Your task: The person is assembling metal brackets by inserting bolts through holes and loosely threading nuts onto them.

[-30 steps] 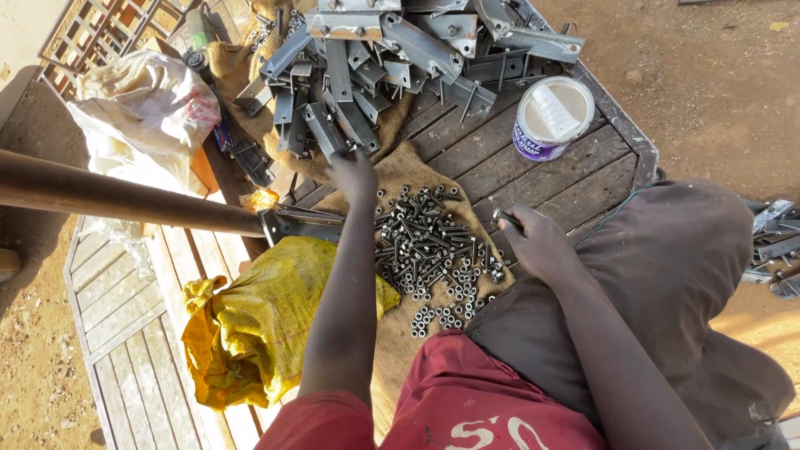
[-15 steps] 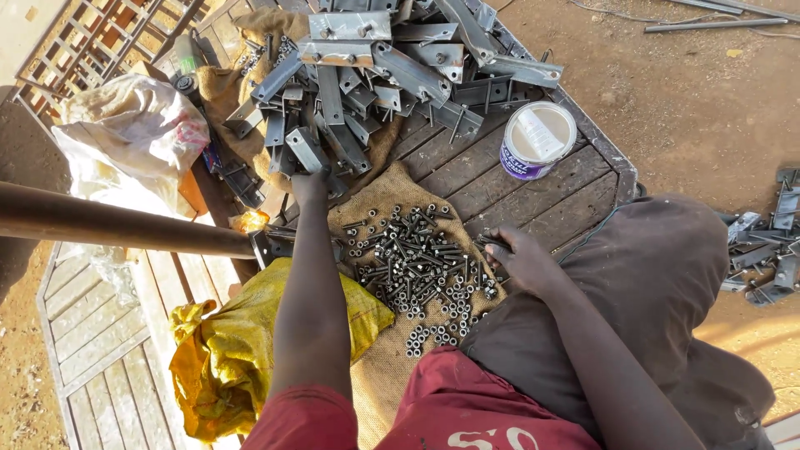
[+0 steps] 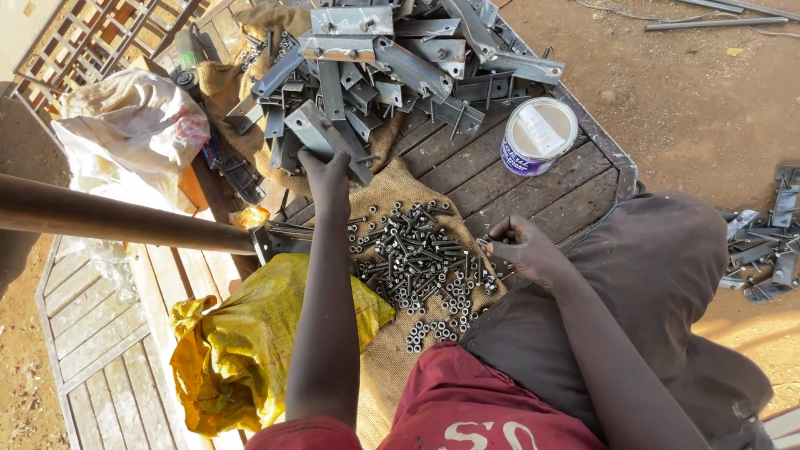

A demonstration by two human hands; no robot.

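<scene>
Up at the edge of the bracket pile (image 3: 375,67), the left hand (image 3: 327,177) grips a grey metal bracket (image 3: 321,137), while the right hand (image 3: 525,250), fingers pinched on something too small to tell, rests beside the bolts and nuts (image 3: 417,258) scattered on burlap (image 3: 392,187) covering the wooden tabletop (image 3: 533,196).

The left arm is stretched straight forward from the shoulder, elbow locked, and the left hand (image 3: 327,177) is seen palm down with fingers curled closed at full reach. The right arm is bent at the elbow and drawn in over the lap. The right hand (image 3: 523,250) is held low, wrist cocked, its fingertips (image 3: 492,244) pinched together and pointed leftward.
</scene>
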